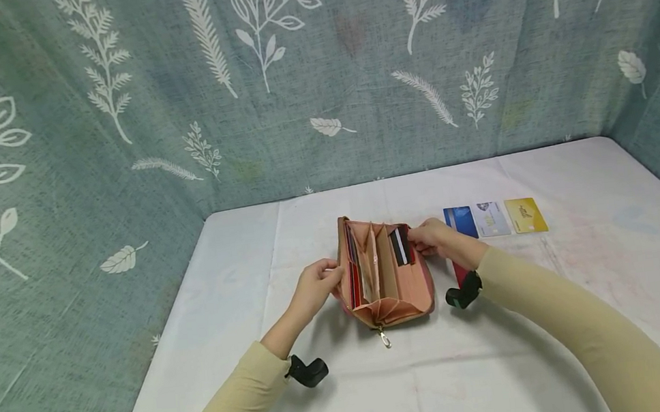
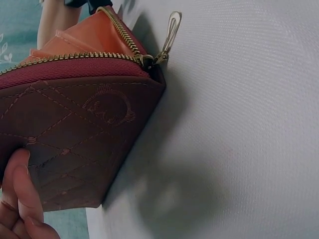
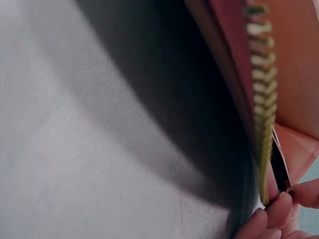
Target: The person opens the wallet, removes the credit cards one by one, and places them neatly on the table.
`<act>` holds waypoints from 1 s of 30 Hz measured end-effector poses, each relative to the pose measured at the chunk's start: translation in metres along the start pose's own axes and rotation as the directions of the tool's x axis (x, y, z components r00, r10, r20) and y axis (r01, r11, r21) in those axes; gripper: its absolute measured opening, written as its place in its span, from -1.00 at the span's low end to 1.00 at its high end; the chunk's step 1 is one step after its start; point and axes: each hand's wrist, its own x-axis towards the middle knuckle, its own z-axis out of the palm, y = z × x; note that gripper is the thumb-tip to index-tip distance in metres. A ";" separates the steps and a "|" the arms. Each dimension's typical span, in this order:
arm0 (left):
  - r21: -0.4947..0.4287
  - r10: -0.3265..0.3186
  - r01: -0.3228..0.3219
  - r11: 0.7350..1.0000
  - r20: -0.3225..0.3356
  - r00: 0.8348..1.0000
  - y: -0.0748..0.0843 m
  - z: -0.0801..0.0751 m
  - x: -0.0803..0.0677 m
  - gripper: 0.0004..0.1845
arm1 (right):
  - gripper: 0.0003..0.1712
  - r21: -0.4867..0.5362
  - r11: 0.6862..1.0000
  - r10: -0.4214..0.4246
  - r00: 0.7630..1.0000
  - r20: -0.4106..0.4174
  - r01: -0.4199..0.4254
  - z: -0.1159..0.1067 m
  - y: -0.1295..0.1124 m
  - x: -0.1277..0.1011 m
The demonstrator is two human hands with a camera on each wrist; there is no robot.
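Note:
An unzipped wallet (image 1: 413, 286) stands spread on the table, its peach accordion pockets facing up. My left hand (image 1: 319, 281) holds its left side; in the left wrist view, fingertips (image 2: 21, 172) lie against the quilted dark red cover (image 2: 65, 119). At the opposite side, my right hand (image 1: 440, 239) pinches the wallet's edge beside dark cards (image 1: 400, 247) in the slots. The right wrist view has the thumb at a dark card's edge and the fingers outside the brass zipper (image 3: 264, 94). More cards (image 1: 354, 282), some red, fill the left slots.
Right of the wallet lie a blue card (image 1: 462, 221), a silver card (image 1: 491, 219) and a yellow card (image 1: 527, 216) in a row. A red item (image 1: 459, 274) is partly hidden beneath my right wrist. A patterned curtain (image 1: 296, 128) hangs behind the white table (image 1: 618, 232).

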 end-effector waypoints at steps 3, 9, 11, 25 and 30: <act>0.009 0.002 -0.002 1.000 -0.001 1.000 0.011 -0.001 -0.006 -0.76 | -0.91 0.028 1.000 -0.006 1.000 0.012 0.005 -0.002 0.001 0.000; 0.014 -0.001 0.001 1.000 -0.004 1.000 0.026 -0.001 -0.016 -0.77 | -0.91 0.090 0.996 -0.020 0.999 0.037 0.017 -0.005 0.004 0.002; 0.010 0.002 -0.002 1.000 -0.002 1.000 0.026 -0.001 -0.016 -0.77 | -0.92 0.105 0.994 -0.028 0.998 0.053 0.023 -0.007 0.006 0.002; 0.018 -0.010 0.010 1.000 -0.006 1.000 -0.003 0.000 0.002 -0.73 | -0.77 0.101 0.994 -0.051 0.996 0.070 0.044 -0.018 0.008 -0.007; 0.041 -0.001 0.002 0.999 -0.015 1.000 -0.005 0.001 0.003 -0.73 | -0.62 0.064 0.997 -0.056 0.998 0.037 0.053 -0.022 0.010 -0.011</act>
